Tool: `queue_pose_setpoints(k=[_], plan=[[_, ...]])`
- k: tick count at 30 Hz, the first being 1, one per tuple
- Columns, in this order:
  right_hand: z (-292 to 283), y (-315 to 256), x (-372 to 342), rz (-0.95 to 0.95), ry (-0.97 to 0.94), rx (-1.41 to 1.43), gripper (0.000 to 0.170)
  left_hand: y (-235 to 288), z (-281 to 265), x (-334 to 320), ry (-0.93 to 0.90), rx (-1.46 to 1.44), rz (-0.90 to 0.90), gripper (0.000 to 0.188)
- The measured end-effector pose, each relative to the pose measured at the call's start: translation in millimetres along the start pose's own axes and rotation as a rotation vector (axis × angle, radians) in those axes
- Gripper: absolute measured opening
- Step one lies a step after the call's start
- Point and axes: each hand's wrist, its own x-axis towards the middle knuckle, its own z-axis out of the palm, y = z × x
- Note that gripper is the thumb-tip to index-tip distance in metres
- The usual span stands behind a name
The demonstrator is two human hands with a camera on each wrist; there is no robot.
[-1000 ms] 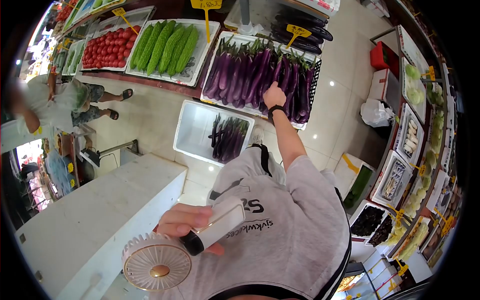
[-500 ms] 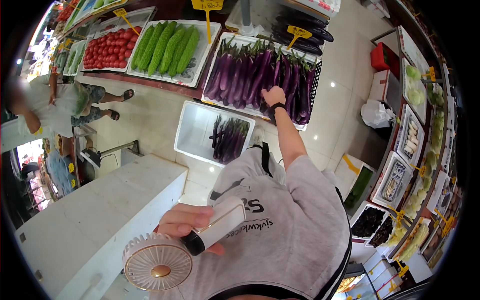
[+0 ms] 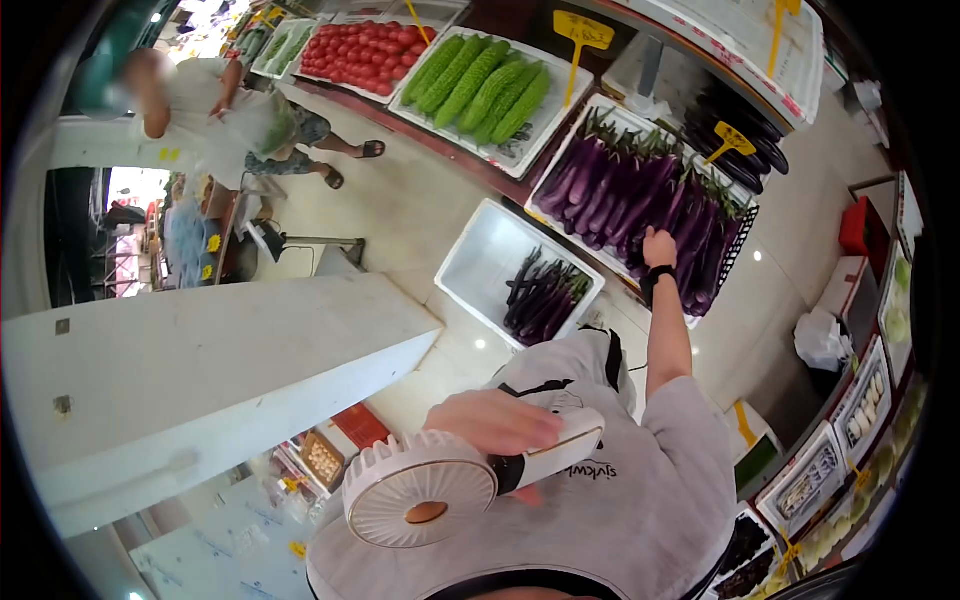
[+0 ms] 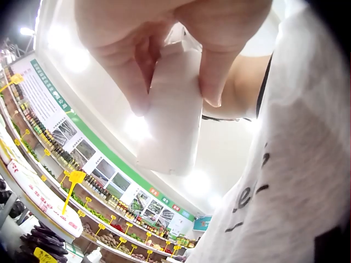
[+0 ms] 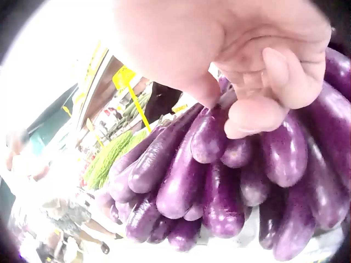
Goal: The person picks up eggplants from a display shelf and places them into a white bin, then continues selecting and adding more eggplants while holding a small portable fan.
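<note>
My left hand [image 3: 495,425] grips the white handle [image 3: 565,445] of a small fan [image 3: 420,490] in front of the shirt. The left wrist view has that hand's thumb and fingers pinching the handle [image 4: 173,109] from both sides. Out at the lower edge of a tray of purple eggplants [image 3: 610,190], my right hand [image 3: 660,250] wears a black wristband. Its thumb and curled fingers [image 5: 255,115] close around one eggplant [image 5: 209,137] among the others, seen in the right wrist view; the palm side hides part of that eggplant.
A white box [image 3: 480,250] with thin dark eggplants stands on the floor below the tray. Bitter melons [image 3: 480,85] and tomatoes [image 3: 365,55] lie to the left. A white counter [image 3: 200,350] fills the left side; a person [image 3: 200,110] stands beyond it. Shelves line the right.
The head view has turned, so the trays appear farther right and more of the counter shows. My right hand has drawn back from the middle of the eggplants toward their lower ends. My left hand still grips the fan.
</note>
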Motion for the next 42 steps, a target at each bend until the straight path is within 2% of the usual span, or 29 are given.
queue_pose_setpoints(k=[2,5,6,8,9,12,15,18,24,27,30,32,33,34,36,39,41,42], plan=[[-23.5,-17.8,-11.6,-0.016,-0.018,-0.071,0.047,-0.9,1.3,-1.3,0.023,0.022,0.021,0.081],[-30.0,-23.3,-10.3,-0.017,0.076,-0.110,0.048,-12.4,2.4,-8.6,0.042,0.038,0.092,0.084],[-49.1,-36.0,-22.3,-0.009,0.022,-0.116,0.052,-16.8,0.4,-12.8,0.045,0.043,0.124,0.086],[-30.1,-19.3,-5.1,-0.027,-0.061,-0.105,0.052,-18.2,-0.1,-20.5,0.051,0.078,0.121,0.090],[-25.7,-17.1,-7.5,-0.066,0.013,-0.109,0.048,-18.1,0.1,-19.9,0.061,0.075,0.119,0.091],[-5.8,-3.2,13.1,0.041,-0.169,0.189,0.044,-19.0,4.4,-21.5,0.088,0.083,0.127,0.091],[2.3,5.7,16.3,0.103,-0.167,0.371,0.043,-19.6,3.7,-24.8,0.076,0.078,0.134,0.090],[1.2,9.2,13.2,0.066,-0.162,0.216,0.043,-22.2,4.1,-25.6,0.081,0.063,0.137,0.090],[-28.9,-21.1,-11.3,-0.058,0.013,-0.200,0.045,-21.0,3.6,-25.1,0.062,0.075,0.124,0.089],[-50.2,-48.6,-23.4,-0.030,0.048,-0.093,0.043,-21.6,3.9,-25.7,0.071,0.078,0.125,0.090],[-34.7,-56.2,-23.2,-0.051,-0.069,0.098,0.045,-19.9,6.3,-23.3,0.091,0.085,0.105,0.090],[8.3,-44.2,-8.8,-0.055,-0.195,0.135,0.042,-21.7,7.0,-22.3,0.106,0.089,0.113,0.090],[11.4,-43.3,-7.2,-0.083,-0.443,0.094,0.038,-21.3,6.8,-22.5,0.099,0.090,0.108,0.090],[17.4,-43.3,-9.1,-0.064,-0.550,0.034,0.034,-20.2,6.2,-23.0,0.092,0.092,0.103,0.090],[21.7,-47.7,-22.4,0.109,-0.602,0.158,0.032,-19.9,5.6,-23.9,0.084,0.096,0.106,0.090],[10.9,-54.9,-39.7,0.133,-0.536,0.230,0.035,-22.5,5.0,-24.6,0.095,0.105,0.117,0.090],[60.0,-37.0,-24.1,0.089,-0.326,0.125,0.042,-22.0,5.0,-24.4,0.115,0.116,0.107,0.090],[65.2,-37.9,-25.9,0.068,-0.221,0.073,0.046,-22.6,5.4,-24.7,0.121,0.114,0.114,0.090]])
